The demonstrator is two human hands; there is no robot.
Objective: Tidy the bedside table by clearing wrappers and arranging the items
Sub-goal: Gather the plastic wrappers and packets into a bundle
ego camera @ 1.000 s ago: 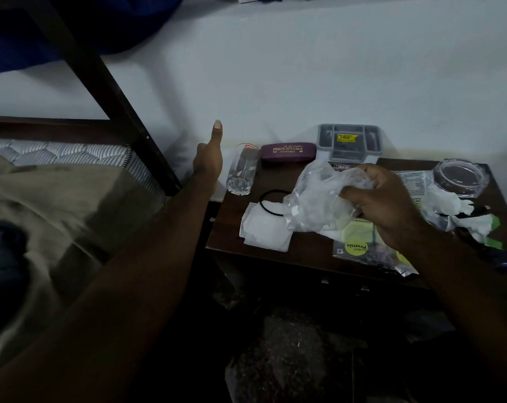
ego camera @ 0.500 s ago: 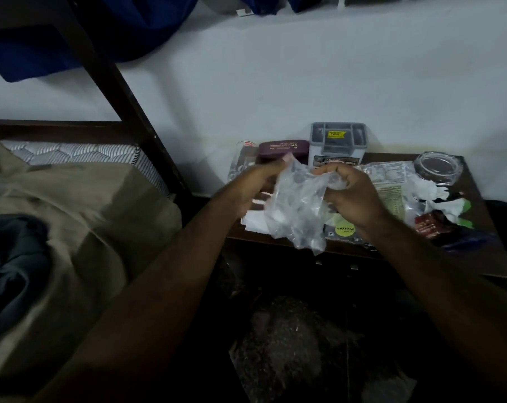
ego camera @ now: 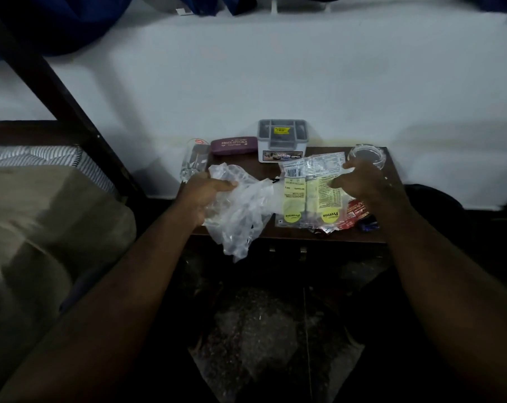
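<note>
The worktop (ego camera: 390, 181) carries your clutter. Your left hand (ego camera: 201, 196) is clenched on the clear bag (ego camera: 240, 216), which hangs over the front edge; it looks light, limp and slippery, so bunch it up. Your right hand (ego camera: 365, 184) hovers with fingers spread above the yellow wrapper (ego camera: 310, 196), gripping nothing; it is thin and crinkly, so pinch a corner. At the back, the glass (ego camera: 194, 161) is fragile.

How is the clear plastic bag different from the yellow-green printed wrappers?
The clear plastic bag is crumpled and plain; the yellow-green wrappers lie flat and carry print. The left hand grips the bag, which hangs past the table edge; the wrappers rest on the table beside the open right hand. Both are thin plastic.
</note>
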